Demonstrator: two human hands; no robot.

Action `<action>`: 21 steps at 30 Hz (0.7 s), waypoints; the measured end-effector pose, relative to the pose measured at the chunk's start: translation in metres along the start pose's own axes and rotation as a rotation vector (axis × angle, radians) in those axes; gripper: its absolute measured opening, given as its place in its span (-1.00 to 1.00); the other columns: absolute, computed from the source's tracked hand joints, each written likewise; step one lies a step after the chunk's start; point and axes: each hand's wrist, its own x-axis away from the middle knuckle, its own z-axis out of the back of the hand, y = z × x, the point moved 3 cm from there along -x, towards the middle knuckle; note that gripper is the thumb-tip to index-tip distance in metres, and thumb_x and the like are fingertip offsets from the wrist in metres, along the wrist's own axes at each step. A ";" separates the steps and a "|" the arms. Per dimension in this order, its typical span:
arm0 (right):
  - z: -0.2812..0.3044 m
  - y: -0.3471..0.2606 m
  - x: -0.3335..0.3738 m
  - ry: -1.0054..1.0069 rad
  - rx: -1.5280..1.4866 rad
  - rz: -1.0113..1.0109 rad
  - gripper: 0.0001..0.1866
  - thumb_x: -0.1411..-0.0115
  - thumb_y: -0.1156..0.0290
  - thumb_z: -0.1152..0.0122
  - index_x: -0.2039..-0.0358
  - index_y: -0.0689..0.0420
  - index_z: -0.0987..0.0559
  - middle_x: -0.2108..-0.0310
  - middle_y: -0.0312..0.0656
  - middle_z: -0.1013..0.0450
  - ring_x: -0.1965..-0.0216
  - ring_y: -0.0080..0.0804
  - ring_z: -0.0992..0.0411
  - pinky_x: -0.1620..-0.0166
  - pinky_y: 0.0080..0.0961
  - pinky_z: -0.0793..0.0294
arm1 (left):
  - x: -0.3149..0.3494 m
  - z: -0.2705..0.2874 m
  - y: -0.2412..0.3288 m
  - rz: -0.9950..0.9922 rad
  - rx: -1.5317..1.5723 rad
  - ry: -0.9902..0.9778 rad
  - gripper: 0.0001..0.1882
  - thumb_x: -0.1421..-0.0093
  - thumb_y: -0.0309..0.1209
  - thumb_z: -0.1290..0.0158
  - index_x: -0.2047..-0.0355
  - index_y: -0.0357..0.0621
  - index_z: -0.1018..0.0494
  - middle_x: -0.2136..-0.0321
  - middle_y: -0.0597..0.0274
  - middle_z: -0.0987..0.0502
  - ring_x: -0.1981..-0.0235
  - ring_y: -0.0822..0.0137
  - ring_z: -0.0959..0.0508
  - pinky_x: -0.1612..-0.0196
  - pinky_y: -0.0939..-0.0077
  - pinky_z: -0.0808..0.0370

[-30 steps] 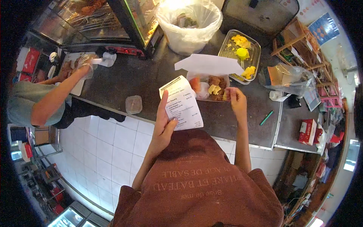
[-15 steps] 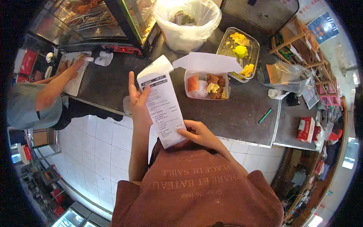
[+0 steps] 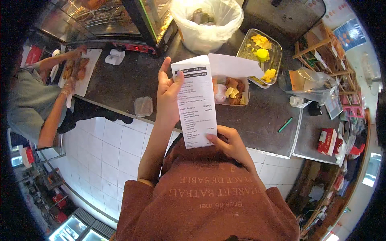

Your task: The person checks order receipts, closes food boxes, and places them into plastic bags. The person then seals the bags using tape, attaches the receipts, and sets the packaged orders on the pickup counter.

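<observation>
A long white paper receipt point(image 3: 197, 106) with dark print is stretched between my two hands over the counter's front edge. My left hand point(image 3: 169, 94) pinches its upper left side, thumb on the face and a finger sticking up. At the lower right corner, my right hand point(image 3: 227, 141) grips it with the thumb in front. Behind the receipt stands an open white food box point(image 3: 237, 98) with its lid point(image 3: 235, 65) folded back. Fried chicken point(image 3: 234, 88) topped with yellow pieces and a wrapped white lump point(image 3: 220, 94) lie inside; the receipt hides the box's left part.
A glass tray point(image 3: 277, 60) of yellow food stands behind the box, beside a bag-lined bucket point(image 3: 207, 32). A green pen point(image 3: 285, 124) lies to the right. At left, a co-worker point(image 3: 32, 100) handles chicken on a white board point(image 3: 90, 70). A clear container point(image 3: 143, 107) sits near the counter edge.
The receipt has shifted right in view and hangs straighter, now covering the box's left side. Both my hands keep hold of it. The co-worker's second hand has come into sight over the board.
</observation>
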 end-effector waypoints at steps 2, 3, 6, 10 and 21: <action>0.002 0.000 0.003 -0.029 0.031 -0.106 -0.78 -0.08 0.42 -0.02 0.31 0.29 -0.44 0.45 -0.28 -0.40 0.44 -0.65 -0.30 0.38 -0.70 -0.29 | -0.003 -0.001 -0.004 0.008 0.023 -0.052 -0.43 -0.14 -0.45 0.17 -0.07 -0.09 0.21 0.38 0.09 -0.43 0.39 0.45 -0.46 0.38 0.62 -0.43; 0.003 0.001 0.004 -0.002 0.036 -0.056 -0.78 -0.07 0.42 -0.03 0.31 0.29 -0.44 0.47 -0.28 -0.40 0.46 -0.64 -0.28 0.39 -0.69 -0.29 | -0.003 -0.004 -0.006 0.013 0.023 -0.058 -0.43 -0.14 -0.45 0.17 -0.07 -0.09 0.21 0.38 0.09 -0.43 0.39 0.45 -0.46 0.38 0.62 -0.43; 0.008 0.006 0.007 0.053 0.079 0.010 -0.78 -0.06 0.42 -0.05 0.32 0.30 -0.44 0.48 -0.25 -0.39 0.47 -0.62 -0.27 0.39 -0.66 -0.28 | -0.003 -0.013 -0.009 0.010 -0.042 -0.038 -0.43 -0.12 -0.41 0.12 -0.06 -0.16 0.15 0.42 0.12 -0.44 0.45 0.50 -0.46 0.41 0.67 -0.41; 0.019 0.005 0.015 0.072 0.234 -0.031 -0.78 -0.05 0.42 -0.04 0.34 0.31 -0.44 0.41 -0.14 -0.39 0.41 -0.52 -0.31 0.32 -0.61 -0.29 | -0.003 -0.023 -0.016 0.035 -0.063 -0.071 -0.49 -0.13 -0.43 0.14 -0.05 -0.15 0.08 0.42 0.14 -0.44 0.45 0.50 -0.46 0.40 0.66 -0.41; 0.065 0.043 0.060 0.481 0.167 0.031 -0.83 -0.09 0.38 0.01 0.40 0.23 -0.37 0.60 -0.14 -0.37 0.58 -0.53 -0.29 0.48 -0.64 -0.28 | -0.006 -0.116 -0.041 -0.324 -0.665 -0.449 -0.72 -0.14 -0.52 0.25 0.15 -0.23 -0.33 0.25 0.24 -0.42 0.25 0.54 -0.37 0.16 0.68 -0.26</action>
